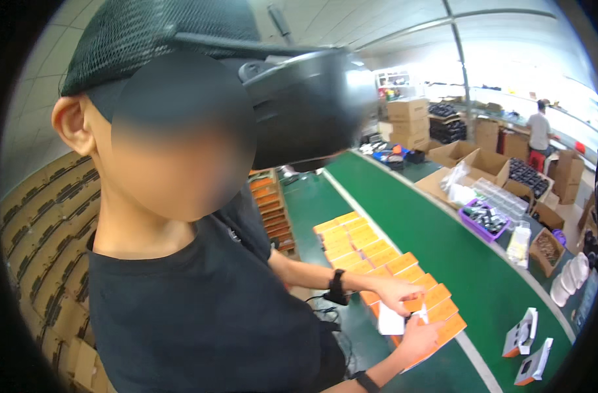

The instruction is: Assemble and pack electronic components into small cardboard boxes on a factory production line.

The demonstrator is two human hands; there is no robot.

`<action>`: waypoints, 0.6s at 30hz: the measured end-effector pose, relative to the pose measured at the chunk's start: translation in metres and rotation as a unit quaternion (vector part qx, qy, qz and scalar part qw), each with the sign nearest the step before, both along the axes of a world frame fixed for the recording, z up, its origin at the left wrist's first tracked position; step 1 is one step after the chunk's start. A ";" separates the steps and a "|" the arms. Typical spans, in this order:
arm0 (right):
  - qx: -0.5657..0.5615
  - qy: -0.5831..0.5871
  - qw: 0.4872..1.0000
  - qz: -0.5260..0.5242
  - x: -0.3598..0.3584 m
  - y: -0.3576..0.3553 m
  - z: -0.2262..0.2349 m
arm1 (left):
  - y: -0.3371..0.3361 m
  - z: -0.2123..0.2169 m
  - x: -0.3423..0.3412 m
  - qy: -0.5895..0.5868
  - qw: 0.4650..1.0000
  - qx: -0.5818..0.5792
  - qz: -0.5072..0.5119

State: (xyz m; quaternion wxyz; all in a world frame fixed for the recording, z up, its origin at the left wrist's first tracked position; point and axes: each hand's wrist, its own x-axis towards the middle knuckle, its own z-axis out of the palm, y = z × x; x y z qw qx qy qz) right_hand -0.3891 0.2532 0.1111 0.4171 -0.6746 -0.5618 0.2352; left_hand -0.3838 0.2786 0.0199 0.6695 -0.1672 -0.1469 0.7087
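Neither of my hands shows. Close beside me on the left stands a co-worker in a dark T-shirt (pixel 200 308), a mesh cap (pixel 155 46) and a bulky black headset (pixel 312 105). Both visible hands belong to that person. The co-worker's farther hand (pixel 397 293), with a black wristband (pixel 337 287), and nearer hand (pixel 422 337) come together over a small open white box (pixel 390 321). Between their fingers is a small dark item, too covered to name. Beneath and around them, many orange boxes (pixel 377 252) lie in rows along the green bench.
Two opened white-and-orange boxes (pixel 521 334) stand on the green worktop (pixel 469 281) at right. Beyond are a purple basket (pixel 483 219) of small parts, clear trays (pixel 502 196) and cartons (pixel 466 157). Brown carton stacks (pixel 43 255) rise at left. Another person (pixel 540 131) is far off.
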 end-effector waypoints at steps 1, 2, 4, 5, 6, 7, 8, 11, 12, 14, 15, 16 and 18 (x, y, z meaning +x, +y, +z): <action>0.013 0.013 1.000 0.015 0.005 -0.003 0.000 | 0.000 -0.001 0.000 -0.007 1.000 0.004 -0.003; 0.025 0.053 0.998 0.040 0.011 0.001 -0.002 | 0.001 -0.002 0.003 -0.019 1.000 0.009 -0.008; -0.020 0.134 0.990 0.045 0.021 0.011 -0.008 | -0.001 -0.004 0.005 -0.035 0.999 0.013 -0.011; -0.011 0.173 0.983 0.061 0.027 0.012 -0.016 | -0.003 -0.003 0.004 -0.037 0.999 0.013 -0.005; -0.046 0.244 0.966 0.070 0.031 0.010 -0.027 | -0.004 -0.002 0.004 -0.038 0.999 0.013 -0.002; -0.083 0.315 0.942 0.077 0.034 0.007 -0.041 | -0.005 -0.002 0.001 -0.040 0.999 0.012 0.001; -0.119 0.384 0.912 0.084 0.038 0.004 -0.055 | -0.004 0.000 -0.002 -0.040 0.999 0.009 0.005; -0.231 0.595 0.760 0.126 0.036 -0.010 -0.088 | -0.003 -0.001 -0.007 -0.027 1.000 0.002 0.016; -0.191 0.635 0.740 0.115 0.028 -0.010 -0.090 | -0.003 -0.003 -0.007 -0.022 1.000 -0.001 0.019; -0.147 0.578 0.790 0.138 0.024 -0.013 -0.080 | -0.005 -0.007 -0.006 -0.026 0.999 -0.003 0.019; -0.102 0.531 0.817 0.200 0.035 -0.015 -0.070 | -0.005 -0.006 -0.009 -0.027 0.999 -0.005 0.020; -0.027 0.491 0.844 0.216 0.037 -0.019 -0.056 | -0.004 -0.002 -0.011 -0.029 0.999 -0.008 0.019; 0.029 0.288 0.921 0.262 0.105 -0.023 -0.031 | -0.004 0.014 -0.017 -0.010 1.000 -0.020 0.019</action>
